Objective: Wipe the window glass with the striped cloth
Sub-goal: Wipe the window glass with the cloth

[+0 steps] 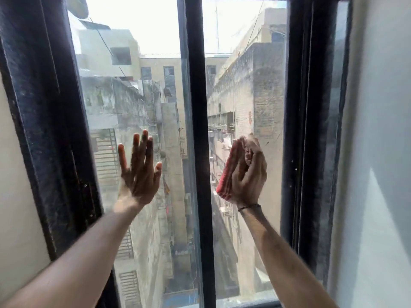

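Note:
A folded red striped cloth (229, 172) is pressed against the right pane of the window glass (246, 85), and my right hand (250, 174) grips it from behind, fingers curled over its top. My left hand (140, 172) lies flat on the left pane (133, 96) with fingers spread and nothing in it. A black centre bar (198, 130) separates the two panes. Most of the cloth is hidden behind my right hand.
The black outer window frame (46, 130) runs down the left and another dark frame (304, 130) down the right. White walls (378, 152) flank the window. Through the glass I see buildings and a narrow alley far below.

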